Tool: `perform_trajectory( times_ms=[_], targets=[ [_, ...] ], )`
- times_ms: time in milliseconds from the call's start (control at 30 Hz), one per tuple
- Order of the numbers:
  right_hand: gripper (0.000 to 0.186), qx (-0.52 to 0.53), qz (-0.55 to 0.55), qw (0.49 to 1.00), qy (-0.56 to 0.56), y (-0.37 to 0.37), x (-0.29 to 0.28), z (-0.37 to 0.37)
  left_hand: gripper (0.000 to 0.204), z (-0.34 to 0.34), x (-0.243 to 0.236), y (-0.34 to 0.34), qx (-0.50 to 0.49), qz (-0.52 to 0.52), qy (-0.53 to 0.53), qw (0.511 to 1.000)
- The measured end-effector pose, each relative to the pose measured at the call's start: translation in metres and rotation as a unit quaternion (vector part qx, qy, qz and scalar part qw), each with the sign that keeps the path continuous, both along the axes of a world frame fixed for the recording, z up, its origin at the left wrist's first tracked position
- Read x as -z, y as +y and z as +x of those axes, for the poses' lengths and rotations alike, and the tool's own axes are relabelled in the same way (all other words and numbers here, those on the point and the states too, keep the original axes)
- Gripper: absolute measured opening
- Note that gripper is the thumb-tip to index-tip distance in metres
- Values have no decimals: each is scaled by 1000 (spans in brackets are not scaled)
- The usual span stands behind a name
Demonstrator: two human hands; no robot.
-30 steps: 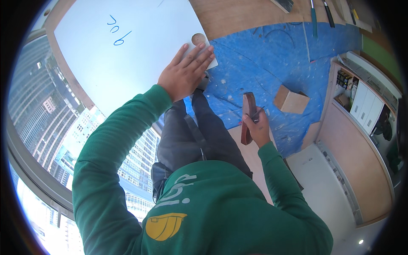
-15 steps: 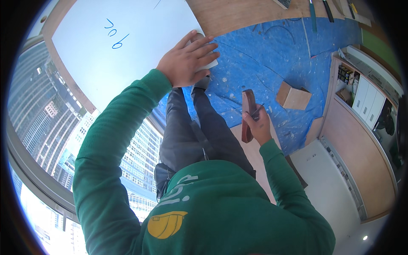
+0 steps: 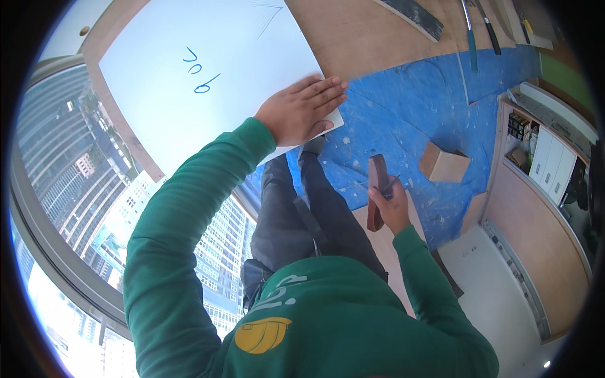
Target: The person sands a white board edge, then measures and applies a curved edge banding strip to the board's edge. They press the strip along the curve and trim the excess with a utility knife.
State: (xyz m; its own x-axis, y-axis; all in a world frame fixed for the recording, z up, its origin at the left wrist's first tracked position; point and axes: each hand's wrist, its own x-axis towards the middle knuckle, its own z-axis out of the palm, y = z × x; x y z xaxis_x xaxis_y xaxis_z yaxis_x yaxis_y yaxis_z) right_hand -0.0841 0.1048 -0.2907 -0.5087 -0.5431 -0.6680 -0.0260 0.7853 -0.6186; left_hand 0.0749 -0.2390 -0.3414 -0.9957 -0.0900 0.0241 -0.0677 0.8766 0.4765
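Note:
A large white board [image 3: 151, 88] with blue handwriting and pencil lines lies at the upper left. My left hand [image 3: 301, 108] rests palm down on it, fingers stretched out and reaching just past the right edge, close to the near corner. Lower, on the right, my right hand [image 3: 396, 206] grips a reddish-brown wooden hand plane [image 3: 377, 173] by its side. The plane is held upright in front of my right thigh, well apart from the board. A thin dark rod sticks out beside my fingers.
Under the board is a plywood table [image 3: 340, 38] with a dark grey block [image 3: 416, 17] and long-handled tools [image 3: 471, 47]. Blue sheeting [image 3: 403, 107] covers the floor, where a cardboard box [image 3: 444, 162] stands. Cabinets [image 3: 547, 151] line the right; a window [image 3: 69, 176] is at left.
The view has shifted, so the board and both hands appear lower and farther right. My left hand's fingers lie flatter and closer together at the edge. The plane stays in my right hand.

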Motion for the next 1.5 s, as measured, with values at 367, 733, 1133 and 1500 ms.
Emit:
perform_trajectory(
  times_ms=[367, 733, 1133, 1500],
  targets=[
    [45, 6, -6, 1000, -21, -12, 1, -1, 62, -1, -6, -101, -103, -190, -58, 975],
    [45, 27, -8, 999, -41, -25, 5, -1, 63, -4, 1, -134, -193, -195, -39, 961],
    [49, 45, -161, 985, 53, -160, -24, -39, 65, 21, -15, -26, -11, 160, 87, 983],
    [54, -263, -163, 887, 342, -430, 10, -16, 59, 74, 13, -116, -474, -100, 50, 873]
  ],
)
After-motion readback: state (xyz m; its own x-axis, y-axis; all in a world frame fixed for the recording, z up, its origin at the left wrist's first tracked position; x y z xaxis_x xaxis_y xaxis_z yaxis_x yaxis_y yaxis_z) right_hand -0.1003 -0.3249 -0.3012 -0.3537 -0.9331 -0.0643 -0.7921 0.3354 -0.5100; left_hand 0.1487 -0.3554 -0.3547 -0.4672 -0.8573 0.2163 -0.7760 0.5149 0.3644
